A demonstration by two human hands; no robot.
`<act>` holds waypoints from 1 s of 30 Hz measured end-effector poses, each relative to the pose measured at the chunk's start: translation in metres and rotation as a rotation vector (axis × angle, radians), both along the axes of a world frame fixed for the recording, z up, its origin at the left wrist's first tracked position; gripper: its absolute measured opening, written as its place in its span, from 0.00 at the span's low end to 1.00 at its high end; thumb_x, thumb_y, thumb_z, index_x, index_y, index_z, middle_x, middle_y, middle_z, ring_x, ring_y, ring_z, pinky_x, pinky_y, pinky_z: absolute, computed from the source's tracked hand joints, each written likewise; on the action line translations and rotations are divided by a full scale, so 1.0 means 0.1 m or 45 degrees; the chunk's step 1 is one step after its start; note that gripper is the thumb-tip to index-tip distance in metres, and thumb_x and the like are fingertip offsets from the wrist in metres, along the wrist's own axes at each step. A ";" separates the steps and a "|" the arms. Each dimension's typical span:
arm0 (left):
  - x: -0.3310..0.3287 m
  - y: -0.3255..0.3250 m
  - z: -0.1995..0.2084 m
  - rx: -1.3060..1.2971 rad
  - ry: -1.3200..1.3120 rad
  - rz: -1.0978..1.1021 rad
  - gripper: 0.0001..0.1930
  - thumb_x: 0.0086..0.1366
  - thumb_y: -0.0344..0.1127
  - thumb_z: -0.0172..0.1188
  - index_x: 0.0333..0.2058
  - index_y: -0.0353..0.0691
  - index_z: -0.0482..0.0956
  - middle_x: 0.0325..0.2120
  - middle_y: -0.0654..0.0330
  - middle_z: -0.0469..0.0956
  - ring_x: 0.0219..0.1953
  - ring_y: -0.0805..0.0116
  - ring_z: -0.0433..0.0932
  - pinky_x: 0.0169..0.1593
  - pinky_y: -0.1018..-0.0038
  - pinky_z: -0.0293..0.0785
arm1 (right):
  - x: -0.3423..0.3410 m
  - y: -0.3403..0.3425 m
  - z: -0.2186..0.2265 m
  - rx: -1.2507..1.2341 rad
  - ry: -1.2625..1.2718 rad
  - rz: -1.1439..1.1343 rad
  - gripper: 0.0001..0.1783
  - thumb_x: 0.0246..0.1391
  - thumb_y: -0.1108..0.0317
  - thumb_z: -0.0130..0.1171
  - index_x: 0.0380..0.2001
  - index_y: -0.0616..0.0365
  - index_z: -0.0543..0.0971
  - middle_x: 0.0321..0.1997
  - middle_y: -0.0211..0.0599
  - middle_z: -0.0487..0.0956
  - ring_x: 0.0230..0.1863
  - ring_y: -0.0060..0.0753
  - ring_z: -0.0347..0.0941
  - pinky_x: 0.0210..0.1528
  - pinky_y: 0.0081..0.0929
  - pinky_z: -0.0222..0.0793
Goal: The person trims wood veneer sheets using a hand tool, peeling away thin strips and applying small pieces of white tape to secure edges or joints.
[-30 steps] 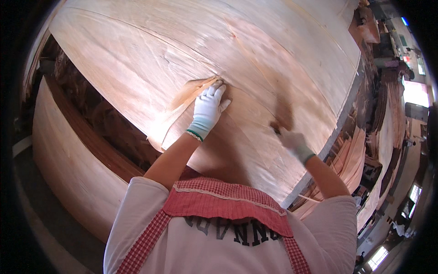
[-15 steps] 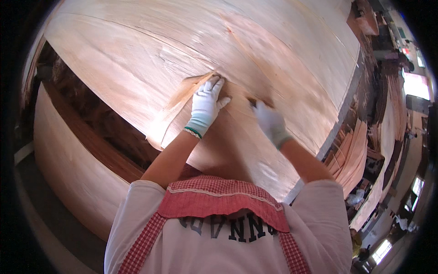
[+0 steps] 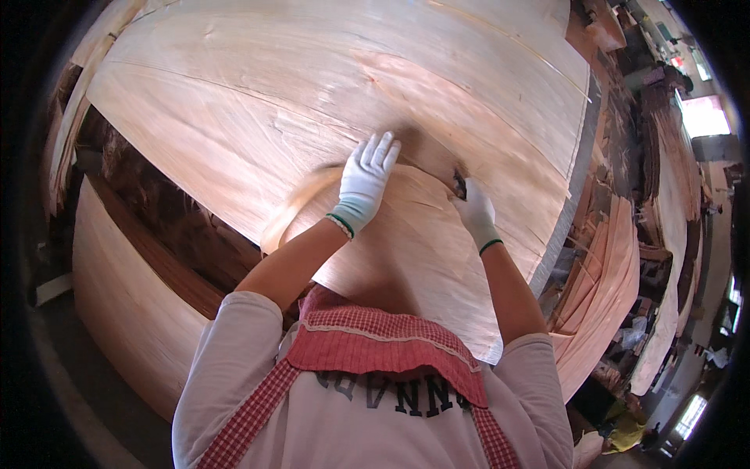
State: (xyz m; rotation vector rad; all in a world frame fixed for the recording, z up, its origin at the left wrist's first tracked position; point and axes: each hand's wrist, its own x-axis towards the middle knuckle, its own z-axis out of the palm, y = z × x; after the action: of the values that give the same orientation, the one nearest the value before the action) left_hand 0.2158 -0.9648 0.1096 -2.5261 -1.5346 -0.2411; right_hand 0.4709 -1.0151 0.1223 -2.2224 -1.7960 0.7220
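Note:
A broad, pale wood veneer sheet [image 3: 226, 102] spreads out in front of me, with cracks and faint grain lines across it. My left hand [image 3: 366, 176], in a white glove with a green-edged cuff, lies flat on the veneer with its fingers stretched out. Beside its wrist, a loose flap of veneer [image 3: 293, 205] lifts in a curl. To the right, my gloved right hand [image 3: 475, 213] is closed around a small dark hand tool [image 3: 459, 184], whose exact kind is unclear. The tool's tip is at the veneer surface, near the end of a curved edge.
At the left stands another curved veneer stack [image 3: 125, 289], with a dark gap between it and the sheet. Pinkish veneer pieces [image 3: 601, 289] are heaped beyond the right edge. Further right are more stacked sheets [image 3: 664, 234] and a bright window [image 3: 703, 117].
My left hand has shifted slightly right, its fingers now straighter and flatter. My right hand, blurred before, has moved slightly right and down with the dark tool. The veneer flap lies lower.

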 end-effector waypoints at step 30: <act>-1.50 -1.96 0.81 -1.185 0.148 -0.217 0.15 0.57 0.38 0.58 0.44 0.44 0.76 0.41 0.57 0.76 0.36 0.56 0.79 0.37 0.59 0.74 | -1.04 -2.12 0.82 -0.121 0.640 0.314 0.15 0.58 0.62 0.55 0.45 0.57 0.79 0.42 0.49 0.77 0.44 0.46 0.77 0.46 0.35 0.70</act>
State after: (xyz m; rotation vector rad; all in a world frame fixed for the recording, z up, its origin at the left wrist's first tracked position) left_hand 0.0654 -1.1611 0.1903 -3.2454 -1.6217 0.7694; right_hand 0.3668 -1.2269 0.2046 -1.6702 -1.8043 1.3017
